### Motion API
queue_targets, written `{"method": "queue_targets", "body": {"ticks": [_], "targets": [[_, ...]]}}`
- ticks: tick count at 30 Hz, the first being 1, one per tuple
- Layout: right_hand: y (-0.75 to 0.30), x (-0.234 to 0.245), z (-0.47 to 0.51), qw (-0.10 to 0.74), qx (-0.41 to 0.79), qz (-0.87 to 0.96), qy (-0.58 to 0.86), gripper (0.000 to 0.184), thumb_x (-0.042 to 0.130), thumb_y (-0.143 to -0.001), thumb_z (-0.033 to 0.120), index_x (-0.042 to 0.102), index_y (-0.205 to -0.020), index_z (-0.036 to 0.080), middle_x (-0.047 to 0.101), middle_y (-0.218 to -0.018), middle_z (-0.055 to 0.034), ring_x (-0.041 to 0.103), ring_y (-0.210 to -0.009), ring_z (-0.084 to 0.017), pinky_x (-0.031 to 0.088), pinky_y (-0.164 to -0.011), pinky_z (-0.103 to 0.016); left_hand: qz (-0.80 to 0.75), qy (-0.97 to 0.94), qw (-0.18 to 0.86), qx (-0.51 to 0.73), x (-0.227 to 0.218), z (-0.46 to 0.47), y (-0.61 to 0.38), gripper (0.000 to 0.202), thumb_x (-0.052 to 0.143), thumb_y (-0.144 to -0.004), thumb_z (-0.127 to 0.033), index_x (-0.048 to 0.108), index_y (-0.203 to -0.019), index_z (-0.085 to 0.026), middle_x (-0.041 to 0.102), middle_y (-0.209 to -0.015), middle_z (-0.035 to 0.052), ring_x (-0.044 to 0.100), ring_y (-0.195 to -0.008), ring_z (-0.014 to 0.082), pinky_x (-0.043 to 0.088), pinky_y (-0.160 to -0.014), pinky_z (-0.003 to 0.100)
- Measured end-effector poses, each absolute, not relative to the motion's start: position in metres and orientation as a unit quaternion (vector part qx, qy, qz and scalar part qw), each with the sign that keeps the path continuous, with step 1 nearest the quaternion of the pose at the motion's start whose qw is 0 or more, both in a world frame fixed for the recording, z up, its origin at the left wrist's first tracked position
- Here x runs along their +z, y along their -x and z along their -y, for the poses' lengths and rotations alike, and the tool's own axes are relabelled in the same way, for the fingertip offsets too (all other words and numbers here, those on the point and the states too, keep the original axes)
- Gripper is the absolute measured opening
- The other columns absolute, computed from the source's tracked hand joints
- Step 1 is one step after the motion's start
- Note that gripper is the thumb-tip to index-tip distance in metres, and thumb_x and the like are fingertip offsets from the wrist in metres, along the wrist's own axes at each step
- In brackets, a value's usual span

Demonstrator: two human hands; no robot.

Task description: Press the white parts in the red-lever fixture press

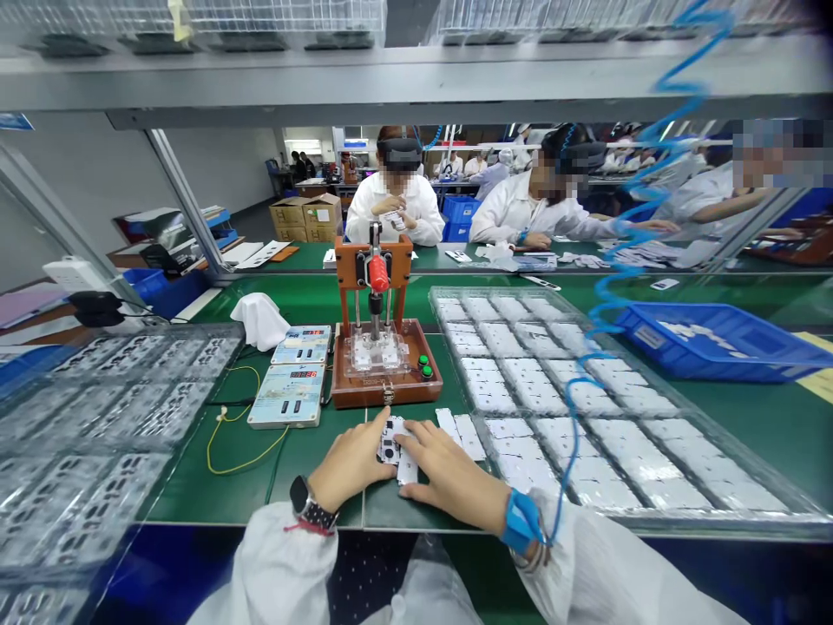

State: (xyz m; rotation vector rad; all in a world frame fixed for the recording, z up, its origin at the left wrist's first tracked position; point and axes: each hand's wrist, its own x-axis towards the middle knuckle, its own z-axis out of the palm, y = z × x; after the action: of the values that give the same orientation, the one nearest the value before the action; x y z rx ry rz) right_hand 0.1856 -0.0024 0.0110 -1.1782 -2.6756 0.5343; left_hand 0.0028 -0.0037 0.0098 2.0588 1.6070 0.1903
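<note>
In the middle of the bench, my left hand (351, 458) pinches a small white circuit board with black parts (390, 444) between thumb and fingers. My right hand (449, 476) grips a white board (408, 469) right beside it, fingertips on top and thumb at its near edge. The two boards touch or overlap; I cannot tell which. Just right of my fingers lie loose white boards (467, 436). Beyond my hands stands an orange press fixture (374, 282) with a red-knobbed lever, a clear plate and a brown base (390, 392).
On the left are two digital meter boxes (286, 395), a white cloth (259, 321) and a clear tray of parts (123, 391). A large tray of white boards (560, 408) fills the right, beside a blue bin (722, 343). A coiled blue cord (573, 408) runs to my right wrist. Co-workers sit opposite.
</note>
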Motion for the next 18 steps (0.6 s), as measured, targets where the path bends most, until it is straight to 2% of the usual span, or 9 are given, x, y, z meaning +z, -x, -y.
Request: {"method": "queue_targets", "body": {"ticks": [4,9,11,12,14,16,18], "targets": [[-0.188,0.007,-0.004,0.091,0.193,0.897,0.388,0.056,0.07,-0.072,0.023,0.052,-0.125,0.017,0.048,-0.128,-0.0132,0.044,-0.117,-0.03,0.042,-0.098,-0.045,-0.591,-0.765,0.251,0.051,0.013,-0.004,-0.004,0.069,0.068,-0.067,-0.034,0.043,-0.13,-0.022,0.065,-0.1,0.0099,0.06,-0.096,0.0345,0.045,-0.071,0.035],[-0.207,0.017,-0.03,0.075,0.205,0.889,0.403,0.06,0.069,-0.07,0.022,0.051,-0.127,0.017,0.048,-0.129,-0.0142,0.044,-0.12,-0.031,0.04,-0.1,-0.048,-0.61,-0.745,0.26,0.079,0.015,0.001,0.002,0.072,0.075,-0.061,-0.046,0.047,-0.124,-0.025,0.065,-0.09,0.0058,0.062,-0.088,0.0324,0.043,-0.067,0.032],[-0.209,0.03,-0.039,0.088,0.199,0.895,0.389,0.055,0.069,-0.071,0.022,0.053,-0.124,0.02,0.051,-0.128,-0.0129,0.045,-0.12,-0.031,0.04,-0.099,-0.049,-0.61,-0.737,0.274,0.102,0.014,0.003,0.012,0.075,0.075,-0.061,-0.049,0.045,-0.126,-0.026,0.063,-0.086,0.0035,0.061,-0.086,0.0297,0.042,-0.066,0.03],[-0.207,0.039,-0.042,0.12,0.202,0.895,0.379,0.049,0.066,-0.075,0.024,0.054,-0.122,0.022,0.053,-0.125,-0.0117,0.048,-0.118,-0.03,0.042,-0.097,-0.048,-0.604,-0.735,0.286,0.119,0.013,0.004,0.018,0.075,0.075,-0.062,-0.049,0.045,-0.127,-0.027,0.062,-0.084,0.0024,0.061,-0.084,0.028,0.042,-0.066,0.03],[-0.198,0.064,-0.049,0.249,0.192,0.879,0.358,0.038,0.057,-0.085,0.029,0.053,-0.122,0.024,0.057,-0.12,-0.0097,0.055,-0.11,-0.026,0.048,-0.092,-0.043,-0.582,-0.732,0.313,0.163,0.011,0.005,0.029,0.075,0.074,-0.064,-0.049,0.043,-0.128,-0.026,0.06,-0.088,0.0018,0.059,-0.083,0.0246,0.043,-0.069,0.029],[-0.182,0.093,-0.057,0.393,0.133,0.848,0.328,0.041,0.05,-0.091,0.034,0.044,-0.129,0.024,0.055,-0.123,-0.0098,0.056,-0.108,-0.023,0.049,-0.09,-0.041,-0.56,-0.729,0.333,0.208,0.008,0.006,0.037,0.073,0.073,-0.066,-0.046,0.042,-0.129,-0.024,0.058,-0.1,0.0036,0.058,-0.089,0.0232,0.045,-0.076,0.031],[-0.164,0.119,-0.069,0.467,0.037,0.839,0.275,0.048,0.048,-0.092,0.037,0.036,-0.136,0.023,0.046,-0.133,-0.0112,0.048,-0.119,-0.025,0.044,-0.097,-0.045,-0.543,-0.73,0.339,0.241,0.006,0.006,0.041,0.07,0.074,-0.066,-0.039,0.044,-0.127,-0.023,0.053,-0.112,0.006,0.054,-0.099,0.0239,0.044,-0.085,0.032]]}}
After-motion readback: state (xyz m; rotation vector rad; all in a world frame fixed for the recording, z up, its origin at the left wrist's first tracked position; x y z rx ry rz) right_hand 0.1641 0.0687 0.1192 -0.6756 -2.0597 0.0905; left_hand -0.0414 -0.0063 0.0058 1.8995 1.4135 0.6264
